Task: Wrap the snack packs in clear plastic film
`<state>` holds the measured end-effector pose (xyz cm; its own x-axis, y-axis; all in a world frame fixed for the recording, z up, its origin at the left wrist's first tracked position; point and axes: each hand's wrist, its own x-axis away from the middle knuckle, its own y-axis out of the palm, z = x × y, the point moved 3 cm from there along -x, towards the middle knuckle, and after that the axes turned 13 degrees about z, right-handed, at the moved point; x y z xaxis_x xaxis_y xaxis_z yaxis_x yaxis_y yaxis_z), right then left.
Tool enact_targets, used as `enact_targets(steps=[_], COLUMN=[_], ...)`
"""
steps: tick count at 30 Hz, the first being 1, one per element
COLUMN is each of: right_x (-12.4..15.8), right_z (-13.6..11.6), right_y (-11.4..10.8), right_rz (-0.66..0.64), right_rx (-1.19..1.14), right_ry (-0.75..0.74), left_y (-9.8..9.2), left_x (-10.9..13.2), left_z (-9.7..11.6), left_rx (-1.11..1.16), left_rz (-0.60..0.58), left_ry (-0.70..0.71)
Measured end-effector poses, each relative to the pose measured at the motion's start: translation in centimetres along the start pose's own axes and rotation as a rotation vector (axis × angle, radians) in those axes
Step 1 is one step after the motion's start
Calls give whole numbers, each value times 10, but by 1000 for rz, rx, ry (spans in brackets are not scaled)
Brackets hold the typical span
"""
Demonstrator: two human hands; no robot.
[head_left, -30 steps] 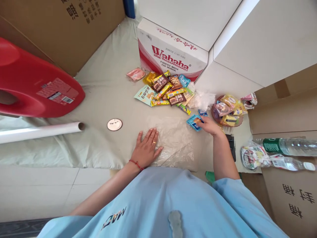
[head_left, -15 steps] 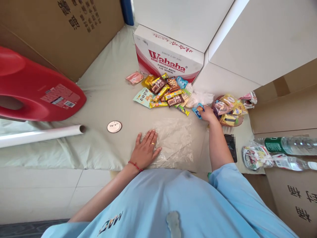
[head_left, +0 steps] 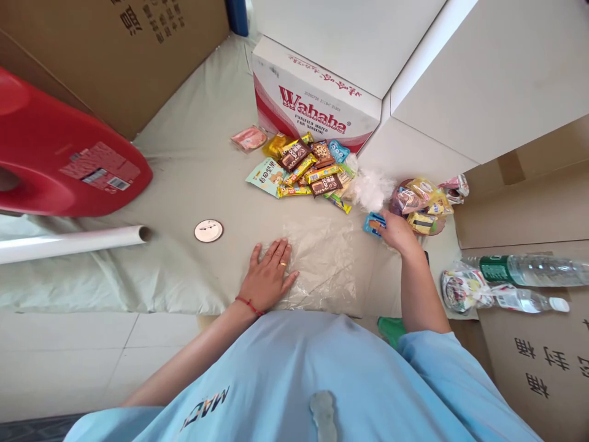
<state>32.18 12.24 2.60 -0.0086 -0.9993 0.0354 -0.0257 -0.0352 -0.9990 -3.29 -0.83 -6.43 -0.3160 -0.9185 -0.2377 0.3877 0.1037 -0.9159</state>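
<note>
The blue packet point(head_left: 372, 223) is in glossy plastic film, as are the heaped snacks point(head_left: 317, 170). The clear sheet point(head_left: 324, 264) is thin plastic, wrinkled and shiny. The worktop point(head_left: 184, 184) has a matt, creased, cloth-like surface. The red jug point(head_left: 41, 141) is smooth plastic with a soft sheen; the white tube point(head_left: 83, 242) looks smooth and glossy; the brown carton point(head_left: 87, 55) is dull cardboard.

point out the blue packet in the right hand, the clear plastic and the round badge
Blue packet point(head_left: 373, 224): head view, its printed face
Clear plastic point(head_left: 321, 264): head view, its middle
Round badge point(head_left: 208, 231): head view, its pale face
</note>
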Motion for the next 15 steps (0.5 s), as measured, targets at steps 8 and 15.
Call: enact_targets(steps=[8,15], right_x=[56,89], right_z=[5,-20], right_y=[26,-4], right_rz=[47,314], right_rx=[18,-425], right_ry=[164,139], left_y=[0,1], left_x=[1,0], left_z=[-1,0], left_rx=[46,37], left_rz=[12,-3], left_ry=[-14,-35])
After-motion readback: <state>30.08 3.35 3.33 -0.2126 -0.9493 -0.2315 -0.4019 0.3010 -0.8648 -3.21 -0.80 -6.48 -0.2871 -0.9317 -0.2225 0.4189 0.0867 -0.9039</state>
